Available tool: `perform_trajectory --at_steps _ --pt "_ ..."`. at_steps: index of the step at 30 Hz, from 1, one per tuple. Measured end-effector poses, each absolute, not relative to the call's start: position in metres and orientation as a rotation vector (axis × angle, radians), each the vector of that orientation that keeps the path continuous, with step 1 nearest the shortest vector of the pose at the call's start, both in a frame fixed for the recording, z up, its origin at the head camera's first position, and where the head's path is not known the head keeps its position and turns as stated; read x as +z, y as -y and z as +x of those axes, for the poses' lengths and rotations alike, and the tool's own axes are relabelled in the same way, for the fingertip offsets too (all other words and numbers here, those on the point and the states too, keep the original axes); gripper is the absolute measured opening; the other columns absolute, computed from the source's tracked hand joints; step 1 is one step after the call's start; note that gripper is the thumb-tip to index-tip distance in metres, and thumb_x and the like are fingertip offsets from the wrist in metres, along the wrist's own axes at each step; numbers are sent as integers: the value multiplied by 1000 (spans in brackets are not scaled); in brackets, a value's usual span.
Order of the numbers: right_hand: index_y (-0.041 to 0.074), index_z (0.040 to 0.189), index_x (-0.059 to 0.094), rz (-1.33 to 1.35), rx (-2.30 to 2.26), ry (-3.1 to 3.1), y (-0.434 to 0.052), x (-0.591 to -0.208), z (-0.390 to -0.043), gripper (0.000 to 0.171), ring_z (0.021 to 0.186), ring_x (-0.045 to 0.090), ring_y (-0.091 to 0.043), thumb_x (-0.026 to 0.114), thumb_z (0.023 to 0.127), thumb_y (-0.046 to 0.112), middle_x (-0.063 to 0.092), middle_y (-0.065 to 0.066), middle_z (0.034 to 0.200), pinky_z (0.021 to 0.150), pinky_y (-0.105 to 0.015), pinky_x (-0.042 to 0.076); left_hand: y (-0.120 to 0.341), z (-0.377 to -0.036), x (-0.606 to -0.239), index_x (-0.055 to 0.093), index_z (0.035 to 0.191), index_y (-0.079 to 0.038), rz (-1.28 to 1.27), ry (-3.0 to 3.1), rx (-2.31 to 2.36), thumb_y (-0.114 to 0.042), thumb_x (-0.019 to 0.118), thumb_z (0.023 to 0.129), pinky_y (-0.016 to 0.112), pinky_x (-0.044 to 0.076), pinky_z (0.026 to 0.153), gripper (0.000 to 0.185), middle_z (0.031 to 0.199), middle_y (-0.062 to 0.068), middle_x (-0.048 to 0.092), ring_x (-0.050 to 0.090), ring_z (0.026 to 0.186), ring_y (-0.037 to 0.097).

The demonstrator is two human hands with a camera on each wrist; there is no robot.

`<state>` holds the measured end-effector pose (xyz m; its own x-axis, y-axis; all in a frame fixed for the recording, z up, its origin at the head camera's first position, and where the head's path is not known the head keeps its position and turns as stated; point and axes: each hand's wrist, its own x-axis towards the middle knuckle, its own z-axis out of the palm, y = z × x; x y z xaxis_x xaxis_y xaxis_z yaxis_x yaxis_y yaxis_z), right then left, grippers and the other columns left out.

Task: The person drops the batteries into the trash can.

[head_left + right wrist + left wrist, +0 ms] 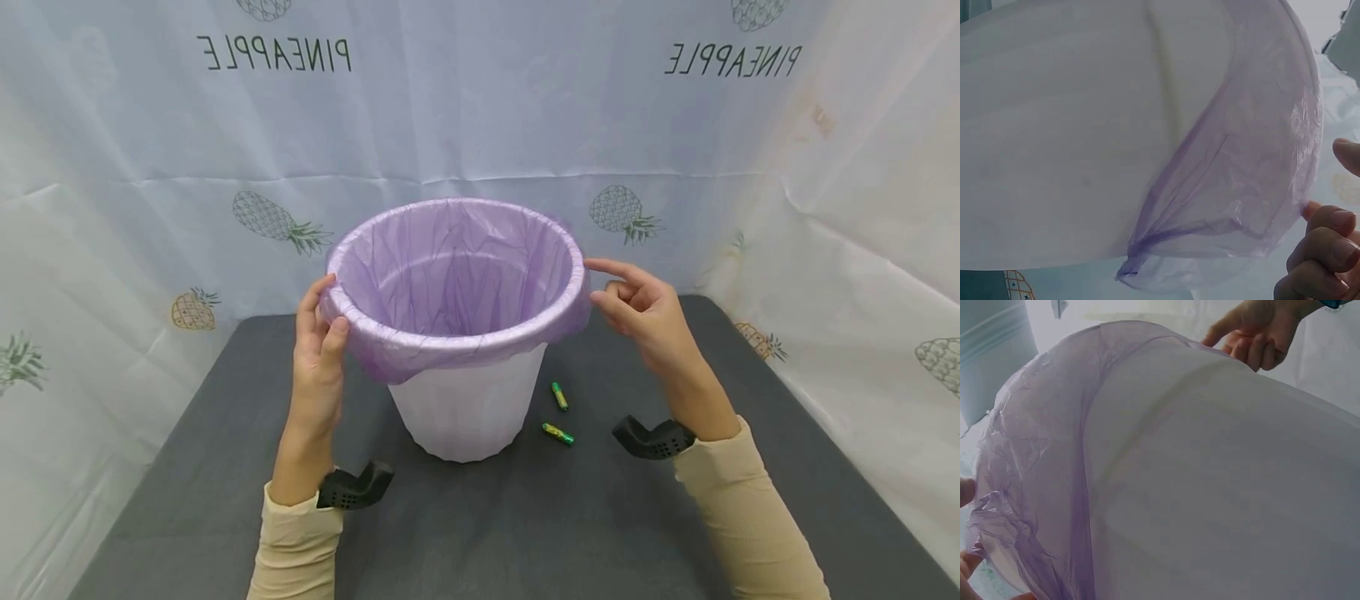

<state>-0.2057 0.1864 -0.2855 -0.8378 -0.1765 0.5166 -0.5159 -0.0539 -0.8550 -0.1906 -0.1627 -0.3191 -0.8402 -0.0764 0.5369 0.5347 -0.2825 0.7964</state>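
Note:
A white trash can (468,408) stands upright on the dark table. A thin purple trash bag (450,292) lines it, its edge folded outward over the rim and hanging unevenly down the outside. My left hand (318,367) is at the left of the rim and pinches the folded bag there between thumb and fingers. At the right side, my right hand (645,312) touches the bag's edge with a straight index finger. Its thumb stands apart from the bag in the right wrist view, and its other fingers are bent. Loose purple film (1210,206) bunches below the rim there.
Two small shiny green-and-yellow cylinders (558,433) lie on the table (465,533) to the right of the can's base. A pineapple-print curtain (480,100) hangs behind and along both sides. Each wrist wears a black camera mount (356,486).

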Motion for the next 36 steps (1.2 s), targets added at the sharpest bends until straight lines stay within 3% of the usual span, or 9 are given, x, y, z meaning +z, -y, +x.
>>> perform_trajectory --at_steps 6,13,24,30,36 --pt "8 123 62 818 1966 1987 -197 -305 -204 39 51 25 -15 55 89 -10 41 7 61 49 -31 19 163 -190 -319 38 140 -23 -564 1590 -2166 -18 49 97 22 35 99 45 124 -2 49 47 111 10" --pt "-1 123 60 845 1966 1993 -206 -328 -203 37 51 25 -16 53 89 -12 41 5 61 50 -32 21 163 -191 -319 38 139 -23 -574 1583 -2166 -19 50 97 23 35 99 44 127 -1 48 47 112 11" --pt "22 117 65 844 1975 2188 -219 -360 -209 42 52 28 -15 57 89 -9 53 14 69 47 -32 24 163 -191 -320 39 139 -23 -559 1572 -2173 -19 51 97 22 36 99 44 127 -1 48 47 113 11" --pt "21 118 64 809 1970 2279 -223 -375 -213 40 52 29 -15 59 89 -5 50 13 67 49 -35 25 163 -192 -321 39 139 -23 -556 1570 -2168 -18 50 97 22 36 99 44 125 -1 49 48 111 10" --pt "25 117 63 757 1956 2336 -227 -387 -217 39 51 30 -14 59 90 -3 48 13 65 50 -30 29 163 -192 -321 39 139 -24 -560 1577 -2168 -16 49 96 23 36 98 44 123 -2 49 48 110 10"
